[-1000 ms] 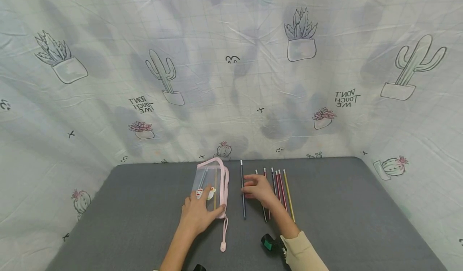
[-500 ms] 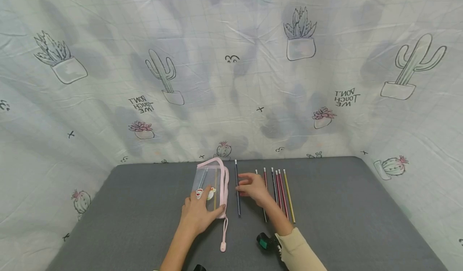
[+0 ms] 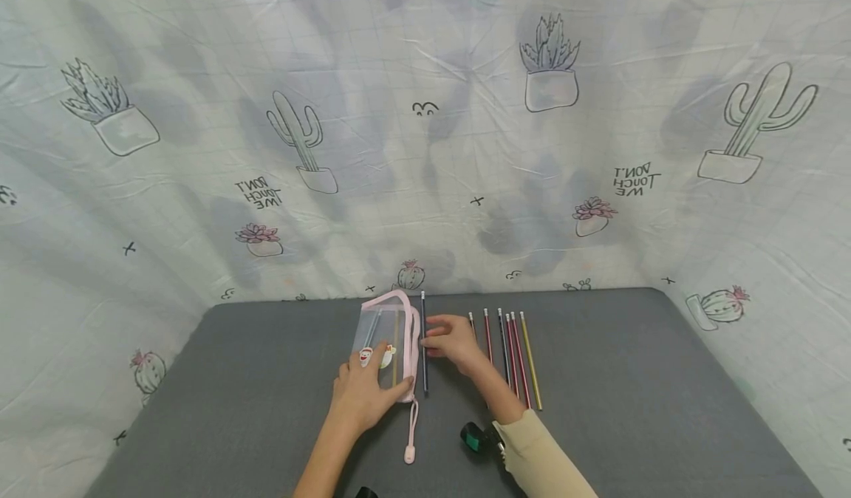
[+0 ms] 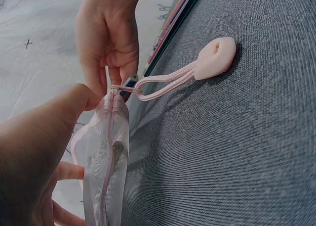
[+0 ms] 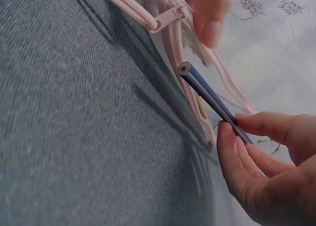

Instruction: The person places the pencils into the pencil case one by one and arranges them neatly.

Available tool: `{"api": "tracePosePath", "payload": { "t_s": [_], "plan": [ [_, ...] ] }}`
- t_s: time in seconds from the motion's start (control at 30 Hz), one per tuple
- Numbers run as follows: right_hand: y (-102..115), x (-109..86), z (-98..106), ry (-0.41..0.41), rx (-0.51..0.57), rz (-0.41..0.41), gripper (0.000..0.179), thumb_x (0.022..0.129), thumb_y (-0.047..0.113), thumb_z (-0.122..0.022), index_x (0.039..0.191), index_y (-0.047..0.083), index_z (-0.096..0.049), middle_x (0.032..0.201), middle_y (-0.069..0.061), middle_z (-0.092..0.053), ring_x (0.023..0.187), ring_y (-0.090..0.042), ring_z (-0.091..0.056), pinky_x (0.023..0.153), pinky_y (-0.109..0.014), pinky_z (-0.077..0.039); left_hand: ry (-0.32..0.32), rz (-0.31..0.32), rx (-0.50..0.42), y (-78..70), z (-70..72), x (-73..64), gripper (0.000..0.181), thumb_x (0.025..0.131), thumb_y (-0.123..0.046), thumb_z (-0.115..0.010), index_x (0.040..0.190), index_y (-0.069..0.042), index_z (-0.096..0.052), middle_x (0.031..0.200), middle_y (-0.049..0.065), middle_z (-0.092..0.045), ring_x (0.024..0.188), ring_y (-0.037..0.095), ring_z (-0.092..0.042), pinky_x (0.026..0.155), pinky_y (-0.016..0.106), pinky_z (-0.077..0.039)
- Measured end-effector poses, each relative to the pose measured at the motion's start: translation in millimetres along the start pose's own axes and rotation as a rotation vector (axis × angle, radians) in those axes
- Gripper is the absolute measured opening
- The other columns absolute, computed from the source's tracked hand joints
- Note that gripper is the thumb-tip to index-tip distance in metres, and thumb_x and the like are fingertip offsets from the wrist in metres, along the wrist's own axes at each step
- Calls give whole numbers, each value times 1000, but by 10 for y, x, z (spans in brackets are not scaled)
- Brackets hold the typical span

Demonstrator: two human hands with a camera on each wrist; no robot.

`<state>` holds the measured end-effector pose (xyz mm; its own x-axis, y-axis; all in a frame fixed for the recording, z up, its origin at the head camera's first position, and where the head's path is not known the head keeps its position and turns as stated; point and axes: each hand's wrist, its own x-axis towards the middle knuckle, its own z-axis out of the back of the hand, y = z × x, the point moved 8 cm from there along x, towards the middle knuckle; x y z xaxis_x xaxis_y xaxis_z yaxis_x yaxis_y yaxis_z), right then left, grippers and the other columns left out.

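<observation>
One clear pouch [image 3: 391, 329] lies on the gray table [image 3: 233, 394]; the left hand [image 3: 362, 394] is spread over it, thumb at the pink zipper [image 3: 416, 335]. Next, the dark blue pencil [image 3: 424, 369], moved leftward over the last second, is now just beside the zipper, outside the pouch; from here, the sideways approach looks nearly complete. The right hand [image 3: 453, 343] pinches this pencil between thumb and fingers. Rightmost, six pencils [image 3: 516, 350] lie untouched.
</observation>
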<state>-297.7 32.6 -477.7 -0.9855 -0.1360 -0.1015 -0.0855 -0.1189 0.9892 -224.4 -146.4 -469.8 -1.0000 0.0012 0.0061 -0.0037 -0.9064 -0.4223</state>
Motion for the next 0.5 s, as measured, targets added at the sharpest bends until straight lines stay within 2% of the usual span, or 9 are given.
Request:
{"api": "tracePosePath", "payload": {
  "t_s": [0.1, 0.27, 0.5],
  "plan": [
    [5, 21, -31, -4, 16, 6, 48, 87, -15, -74, 133, -15, -62, 113, -32, -71, 94, -35, -77, 76, -39, -64, -5, -3, 2, 1, 1, 0, 86, 89, -62, -72, 158, -15, -49, 139, 40, -50, 124, 61, -52, 97, 73, -44],
    [5, 59, -78, -2, 53, 21, 48, 87, -14, -74, 133, -16, -61, 112, -32, -69, 84, -25, -75, 75, -37, -64, -10, -2, 4, 2, 5, -1, 86, 89, -62, -72, 157, -15, -50, 137, 38, -51, 121, 60, -53, 96, 73, -45],
    [5, 93, -136, -5, 91, -4, 48, 88, -14, -73, 135, -16, -60, 112, -31, -69, 78, -17, -71, 75, -36, -64, -5, -1, -2, 7, 1, 2, 87, 89, -63, -72, 157, -15, -49, 136, 38, -51, 121, 59, -53, 96, 72, -45]
  ]
}}
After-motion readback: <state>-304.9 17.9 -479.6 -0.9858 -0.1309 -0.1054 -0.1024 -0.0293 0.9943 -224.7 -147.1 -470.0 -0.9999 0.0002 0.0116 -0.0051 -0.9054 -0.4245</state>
